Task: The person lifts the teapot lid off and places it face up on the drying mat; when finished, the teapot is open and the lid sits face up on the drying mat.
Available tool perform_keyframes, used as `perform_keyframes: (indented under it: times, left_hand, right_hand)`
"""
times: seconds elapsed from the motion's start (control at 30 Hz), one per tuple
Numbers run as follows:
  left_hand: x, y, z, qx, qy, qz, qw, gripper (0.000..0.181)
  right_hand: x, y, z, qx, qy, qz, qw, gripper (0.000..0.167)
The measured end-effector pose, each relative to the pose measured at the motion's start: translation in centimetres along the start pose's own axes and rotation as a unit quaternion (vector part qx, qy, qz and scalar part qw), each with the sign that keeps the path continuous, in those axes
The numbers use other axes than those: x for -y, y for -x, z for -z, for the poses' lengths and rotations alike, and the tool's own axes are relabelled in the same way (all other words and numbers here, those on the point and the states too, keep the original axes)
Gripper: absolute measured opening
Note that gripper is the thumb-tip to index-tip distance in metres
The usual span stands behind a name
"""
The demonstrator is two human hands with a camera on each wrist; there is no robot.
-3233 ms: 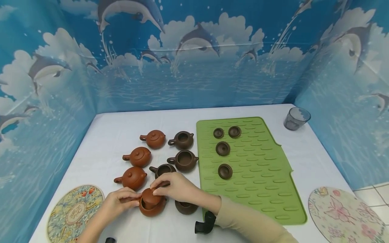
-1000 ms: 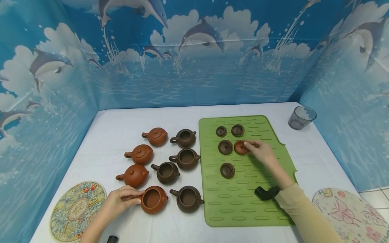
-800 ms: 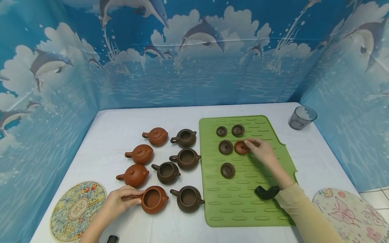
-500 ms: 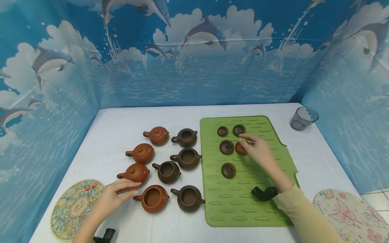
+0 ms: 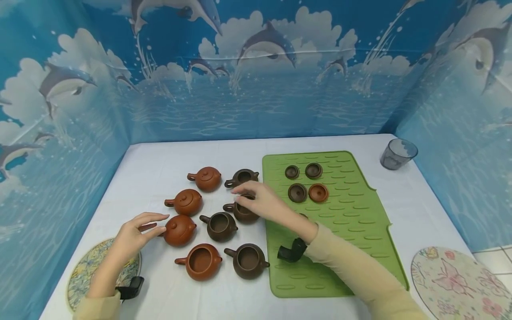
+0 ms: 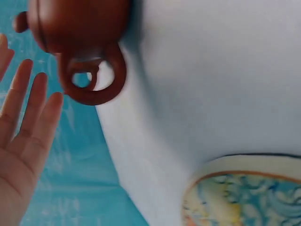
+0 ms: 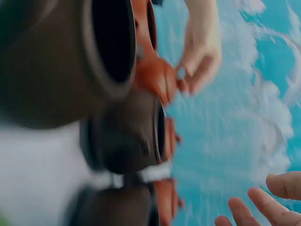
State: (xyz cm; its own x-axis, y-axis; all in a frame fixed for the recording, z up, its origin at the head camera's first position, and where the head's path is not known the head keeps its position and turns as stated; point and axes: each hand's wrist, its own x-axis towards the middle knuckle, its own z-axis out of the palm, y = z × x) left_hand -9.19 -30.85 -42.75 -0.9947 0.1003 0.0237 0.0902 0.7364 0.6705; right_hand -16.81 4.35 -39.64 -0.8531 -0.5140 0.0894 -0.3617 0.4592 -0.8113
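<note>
Beside the handle of a lidded red-brown teapot (image 5: 180,230), the left hand (image 5: 134,234) is open. The left wrist view has this hand (image 6: 26,136) with straight fingers near the teapot's handle (image 6: 91,89). The right hand (image 5: 266,202) hovers over a lidless dark teapot (image 5: 245,214), holding nothing. Its fingers (image 7: 263,202) show at the lower right of the right wrist view. A lidless red-brown teapot (image 5: 201,262) stands in front, and its red lid (image 5: 318,193) lies upside down on the green mat (image 5: 340,266) beside a dark lid (image 5: 298,193).
More lidded red-brown teapots (image 5: 187,202) stand at left, with lidless dark teapots (image 5: 219,226) to their right. Two dark lids (image 5: 314,170) lie at the mat's back. A glass (image 5: 398,154) stands back right. Round patterned mats (image 5: 448,280) lie on both sides.
The right hand put the red lid down on the mat, let go and moved left over the dark teapots. The left hand released the lidless red-brown teapot and moved back and left.
</note>
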Motion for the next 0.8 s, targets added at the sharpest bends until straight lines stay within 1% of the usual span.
perform_keyframes:
  times: [0.13, 0.2, 0.3, 0.43, 0.53, 0.8]
  left_hand:
    - [0.9, -0.4, -0.2, 0.034, 0.013, 0.026, 0.999, 0.034]
    - [1.2, -0.5, -0.3, 0.048, 0.023, 0.035, 0.9979, 0.035]
    - [1.5, -0.6, -0.4, 0.061, 0.037, 0.047, 0.9964, 0.035]
    - [2.0, -0.7, -0.4, 0.068, 0.036, 0.062, 0.9951, 0.035]
    - [2.3, -0.7, -0.4, 0.069, 0.037, 0.066, 0.9948, 0.035]
    - [2.5, -0.8, -0.4, 0.072, 0.036, 0.067, 0.9945, 0.034]
  right_hand:
    - [1.8, -1.8, -3.3, 0.068, 0.013, 0.022, 0.9973, 0.025]
    - [2.7, -2.7, -4.7, 0.105, 0.019, 0.02, 0.9941, 0.025]
    - [3.9, -4.0, -6.6, 0.14, 0.031, 0.014, 0.9896, 0.026]
    - [4.9, -5.5, -8.5, 0.159, 0.055, 0.008, 0.9857, 0.029]
    - [5.5, -6.4, -9.5, 0.171, 0.081, 0.012, 0.9819, 0.031]
    - [6.2, -7.7, -11.7, 0.177, 0.138, 0.022, 0.9742, 0.029]
